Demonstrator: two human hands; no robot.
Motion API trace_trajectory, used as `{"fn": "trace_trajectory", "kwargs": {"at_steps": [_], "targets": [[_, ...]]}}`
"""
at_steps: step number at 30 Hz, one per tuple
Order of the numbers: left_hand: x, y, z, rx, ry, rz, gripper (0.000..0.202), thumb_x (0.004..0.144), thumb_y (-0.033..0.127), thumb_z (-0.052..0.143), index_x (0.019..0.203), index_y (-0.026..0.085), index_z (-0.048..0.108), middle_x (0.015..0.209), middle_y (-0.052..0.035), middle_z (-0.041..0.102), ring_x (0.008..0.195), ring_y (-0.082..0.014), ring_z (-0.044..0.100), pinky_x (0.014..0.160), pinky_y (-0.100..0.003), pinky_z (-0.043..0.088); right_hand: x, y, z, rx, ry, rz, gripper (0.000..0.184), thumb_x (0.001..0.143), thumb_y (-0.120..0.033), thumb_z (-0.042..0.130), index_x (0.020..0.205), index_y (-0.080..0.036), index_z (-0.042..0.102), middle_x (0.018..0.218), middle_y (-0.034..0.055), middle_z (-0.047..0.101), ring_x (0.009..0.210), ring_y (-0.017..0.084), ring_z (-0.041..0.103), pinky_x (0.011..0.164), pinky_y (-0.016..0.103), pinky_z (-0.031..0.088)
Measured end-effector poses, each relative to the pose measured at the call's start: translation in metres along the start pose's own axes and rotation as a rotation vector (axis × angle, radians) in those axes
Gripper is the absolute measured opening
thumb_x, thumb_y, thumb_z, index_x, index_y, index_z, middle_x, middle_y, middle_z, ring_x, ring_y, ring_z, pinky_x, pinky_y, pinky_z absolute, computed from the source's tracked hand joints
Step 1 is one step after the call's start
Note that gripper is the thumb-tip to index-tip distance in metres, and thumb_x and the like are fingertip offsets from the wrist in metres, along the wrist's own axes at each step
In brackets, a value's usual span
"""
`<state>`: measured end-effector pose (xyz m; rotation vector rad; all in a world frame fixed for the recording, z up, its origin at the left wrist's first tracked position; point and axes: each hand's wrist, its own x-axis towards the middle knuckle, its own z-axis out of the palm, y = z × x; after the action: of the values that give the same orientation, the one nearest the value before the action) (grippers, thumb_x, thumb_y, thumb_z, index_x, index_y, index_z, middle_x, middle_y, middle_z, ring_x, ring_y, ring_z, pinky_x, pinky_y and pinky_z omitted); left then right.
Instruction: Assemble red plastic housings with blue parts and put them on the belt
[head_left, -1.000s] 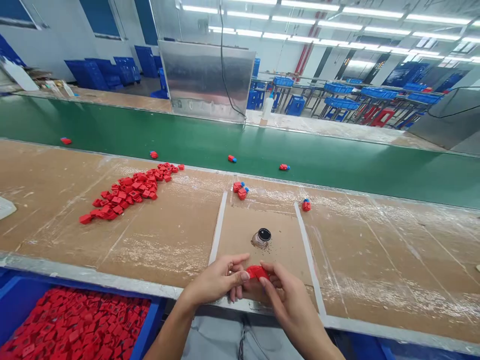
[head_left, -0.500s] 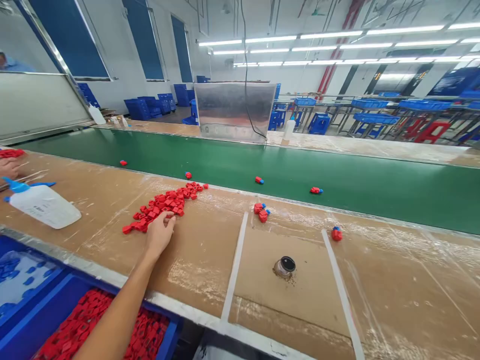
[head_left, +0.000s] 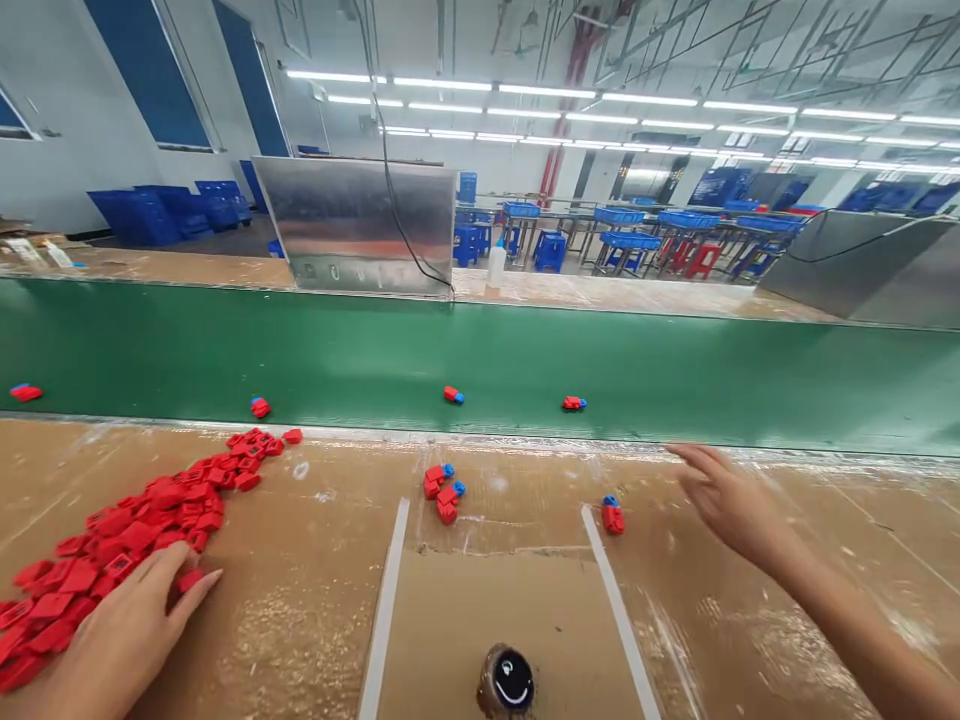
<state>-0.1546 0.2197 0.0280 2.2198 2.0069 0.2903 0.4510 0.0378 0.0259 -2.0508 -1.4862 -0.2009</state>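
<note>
Red plastic parts [head_left: 150, 515] are being gathered on a cardboard-covered desk [head_left: 315, 640] by a half-open left hand [head_left: 124, 645] resting against the pile, the open right hand [head_left: 731, 505] being held clear above the desk; closing on a piece appears called for next.

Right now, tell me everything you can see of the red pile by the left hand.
The pile of red plastic pieces is a loose, heaped spread of small, blocky, matte parts, some showing dark recesses. It lies on brown cardboard, narrowing from the left edge of view toward the far bench edge. The left hand touches its near side.
</note>
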Motion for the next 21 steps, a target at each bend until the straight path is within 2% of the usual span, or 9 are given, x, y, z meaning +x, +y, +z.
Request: {"fn": "trace_trajectory", "kwargs": {"at_steps": [2,4,5,7,10,13,16,19,21], "targets": [[-0.006,0.004,0.001,-0.07,-0.028,-0.087,0.025,0.085,0.052,0.044,0.072,0.03,0.047,0.06,0.0089,0.062,0.071,-0.0247,0.063,0.067,-0.031,0.042,0.061,0.01,0.051,0.0,-0.111,0.016,0.033,0.085,-0.013,0.051,0.116,-0.016,0.065,0.124,0.0152,0.062,0.116,0.027,0.059,0.098,0.041,0.049],[-0.015,0.012,0.003,-0.227,-0.027,-0.158,0.026,0.078,0.06,0.052,0.077,0.034,0.054,0.063,0.0086,0.066,0.071,-0.0254,0.064,0.067,-0.033,0.045,0.11,0.013,0.095,-0.007,-0.174,0.046,0.036,0.085,-0.009,0.049,0.118,-0.012,0.064,0.126,0.0178,0.061,0.119,0.026,0.057,0.1,0.037,0.046],[-0.022,0.018,0.003,-0.332,-0.046,-0.175,0.03,0.074,0.063,0.057,0.081,0.034,0.059,0.068,0.0068,0.07,0.073,-0.0261,0.065,0.068,-0.033,0.046,0.126,0.013,0.111,-0.012,-0.202,0.062,0.033,0.086,-0.009,0.05,0.115,-0.011,0.065,0.123,0.0182,0.062,0.116,0.026,0.058,0.099,0.037,0.045],[-0.038,0.032,0.004,-0.542,-0.155,-0.192,0.046,0.065,0.068,0.064,0.092,0.031,0.069,0.078,0.001,0.074,0.077,-0.0269,0.065,0.069,-0.034,0.049,0.141,0.011,0.128,-0.021,-0.25,0.093,0.023,0.087,-0.012,0.055,0.106,-0.011,0.067,0.114,0.0164,0.066,0.107,0.025,0.062,0.096,0.039,0.046],[-0.064,0.057,0.005,-0.806,-0.337,-0.246,0.057,0.065,0.067,0.07,0.1,0.022,0.075,0.08,-0.0042,0.074,0.07,-0.0233,0.062,0.066,-0.033,0.051,0.134,0.011,0.123,-0.015,-0.297,0.131,0.011,0.087,-0.021,0.062,0.088,-0.012,0.068,0.099,0.0147,0.069,0.094,0.025,0.065,0.085,0.038,0.047],[-0.087,0.078,0.009,-1.138,-0.449,-0.26,0.055,0.071,0.055,0.075,0.114,0.02,0.071,0.101,-0.0068,0.075,0.079,-0.02,0.064,0.079,-0.032,0.053,0.114,0.014,0.102,0.017,-0.286,0.193,0.028,0.09,-0.034,0.056,0.077,-0.012,0.067,0.088,0.0191,0.069,0.088,0.026,0.066,0.073,0.037,0.044],[-0.102,0.091,0.017,-1.364,-0.528,-0.27,0.054,0.073,0.044,0.078,0.12,0.02,0.067,0.119,-0.0104,0.071,0.089,-0.0183,0.067,0.088,-0.031,0.052,0.085,0.01,0.079,0.083,-0.246,0.269,0.034,0.084,-0.047,0.062,0.08,-0.014,0.064,0.087,0.0188,0.07,0.077,0.026,0.067,0.066,0.037,0.046],[-0.113,0.1,0.025,-1.462,-0.583,-0.233,0.047,0.076,0.038,0.079,0.115,0.016,0.066,0.106,-0.0114,0.074,0.089,-0.0179,0.068,0.085,-0.028,0.052,0.043,-0.01,0.054,0.198,-0.269,0.288,0.047,0.075,-0.06,0.067,0.091,-0.016,0.061,0.089,0.0138,0.071,0.071,0.024,0.067,0.06,0.035,0.052],[-0.12,0.108,0.029,-1.488,-0.621,-0.17,0.043,0.077,0.037,0.078,0.111,0.014,0.065,0.089,-0.008,0.074,0.079,-0.0155,0.068,0.075,-0.025,0.053,0.009,-0.031,0.036,0.331,-0.318,0.275,0.055,0.073,-0.067,0.066,0.095,-0.017,0.061,0.089,0.0119,0.072,0.073,0.024,0.068,0.061,0.034,0.055]]}}
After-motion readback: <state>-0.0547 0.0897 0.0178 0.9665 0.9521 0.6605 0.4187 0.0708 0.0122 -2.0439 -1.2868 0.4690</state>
